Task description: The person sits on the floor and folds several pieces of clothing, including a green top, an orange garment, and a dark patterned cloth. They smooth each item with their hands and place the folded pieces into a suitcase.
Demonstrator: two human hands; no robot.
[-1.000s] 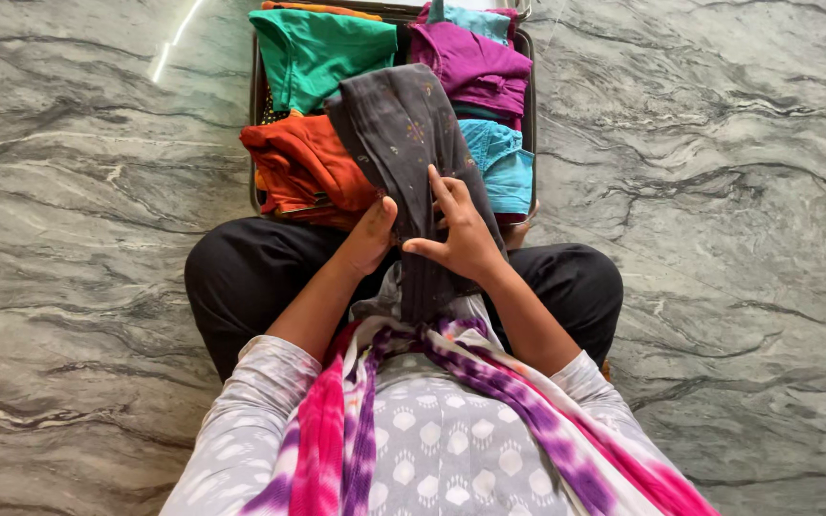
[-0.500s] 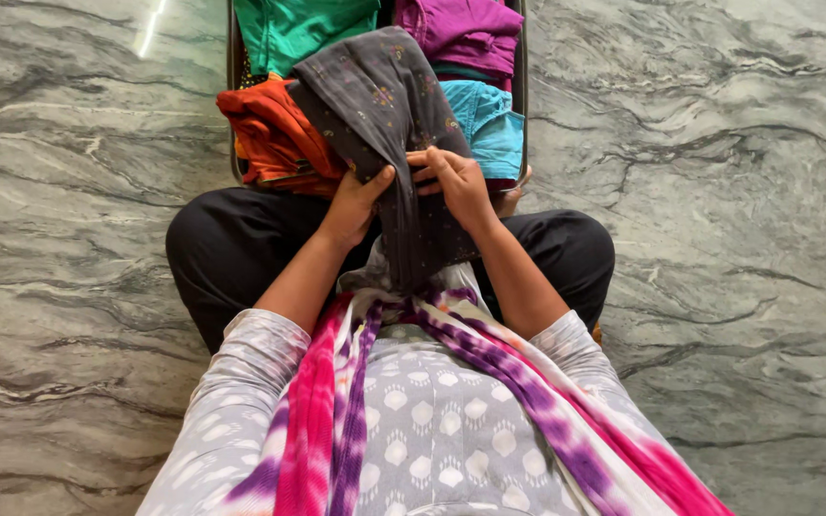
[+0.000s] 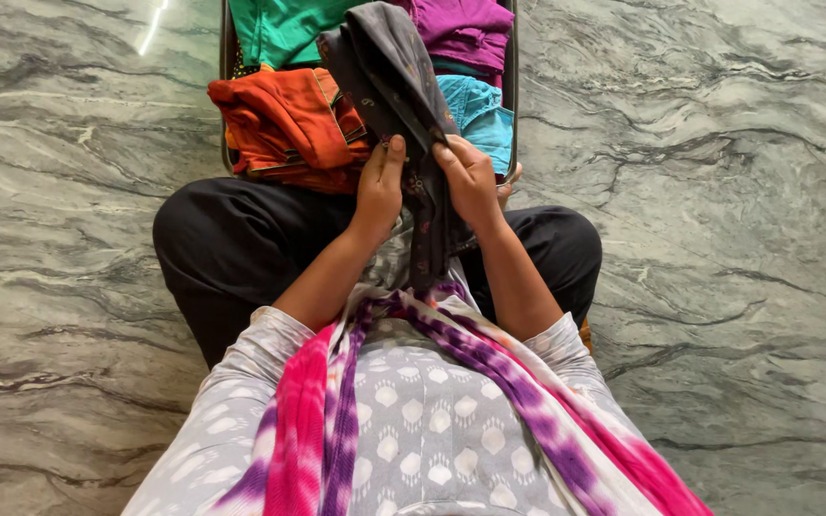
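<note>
1. The left hand (image 3: 380, 186) and the right hand (image 3: 468, 180) are raised side by side above the lap, each clamped on the same grey garment (image 3: 396, 72), with only a narrow fold of cloth between them
2. The left hand's thumb presses the cloth from the front; the right hand's fingers curl round the fold's other edge
3. The grey garment, dotted with small coloured marks, runs up from the hands over the clothes in front and hangs down from the hands toward the chest
4. Just left of the left hand lies a folded orange garment (image 3: 289, 124), touching the grey one
5. Just beyond the right hand sits a light blue garment (image 3: 480, 110), partly under the grey cloth
6. Farther out are a green garment (image 3: 284, 29) and a purple garment (image 3: 466, 29)
7. All these lie in a dark tray (image 3: 228, 57) on the grey marbled floor (image 3: 719, 191)
8. The person sits cross-legged, with a pink and purple scarf (image 3: 317, 430) over the shoulders
</note>
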